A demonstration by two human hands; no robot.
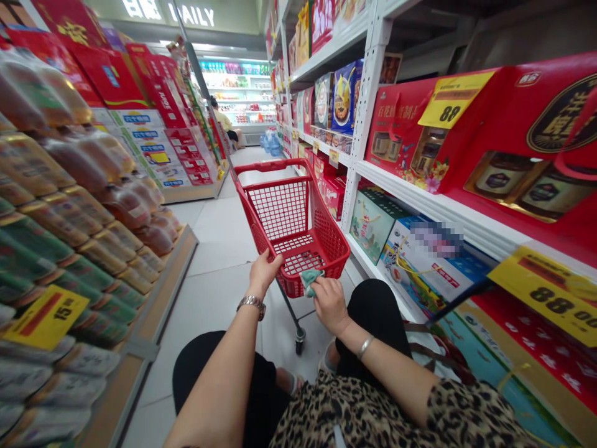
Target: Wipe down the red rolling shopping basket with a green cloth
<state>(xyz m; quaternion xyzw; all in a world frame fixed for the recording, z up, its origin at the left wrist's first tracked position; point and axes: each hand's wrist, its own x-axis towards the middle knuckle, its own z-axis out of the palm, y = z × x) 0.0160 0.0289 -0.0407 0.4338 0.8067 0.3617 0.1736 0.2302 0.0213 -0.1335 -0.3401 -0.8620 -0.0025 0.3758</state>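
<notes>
**Red shopping trolley in a supermarket aisle, cloth pinched at its rim**

A tiled supermarket aisle (214, 236) runs ahead, with white metal shelving (368, 106) on the right carrying red gift boxes (410, 134) and yellow price tags (450, 99). Bagged goods (60, 205) are stacked in sloping rows on the left, and a person in a yellow top (222, 121) sits or crouches at the far end.

Near the wearer's knees stands a red plastic shopping trolley (280, 208), its small wheel (300, 341) on the floor. The left grip (263, 274), with a metal watch (250, 305) at the wrist, rests against the near left side of the basket; whether it is clenched, I cannot tell. The right grip (330, 305), with a silver bangle (365, 347) at the wrist, is closed on a small grey-green cloth (311, 281), pressing it at the basket's near rim. A leopard-print top (354, 414) fills the bottom of the view.
</notes>
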